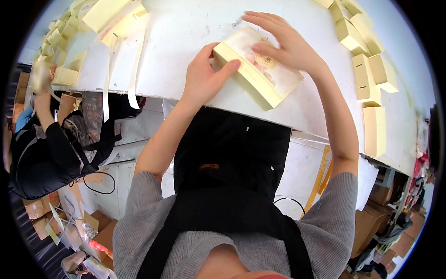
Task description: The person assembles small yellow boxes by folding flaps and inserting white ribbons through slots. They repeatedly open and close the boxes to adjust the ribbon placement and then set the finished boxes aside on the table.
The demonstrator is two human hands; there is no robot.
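A pale yellow box [253, 83] with a whitish, flower-patterned top and a round emblem lies slanted on the white table [172, 42] in front of me. My left hand [204, 76] holds its left end, the thumb pressed on the near side and the fingers partly hidden behind it. Over the box's far right part, my right hand [290, 46] hovers or rests with its fingers stretched out and a little blurred. Whether its fingertips touch the top, I cannot tell.
Several pale yellow boxes [369, 79] line the table's right side. At the left, another box [123, 28] has white ribbons [137, 69] hanging over the table edge. A co-worker in dark clothing [51, 153] works at the far left. Cardboard boxes [367, 228] stand below.
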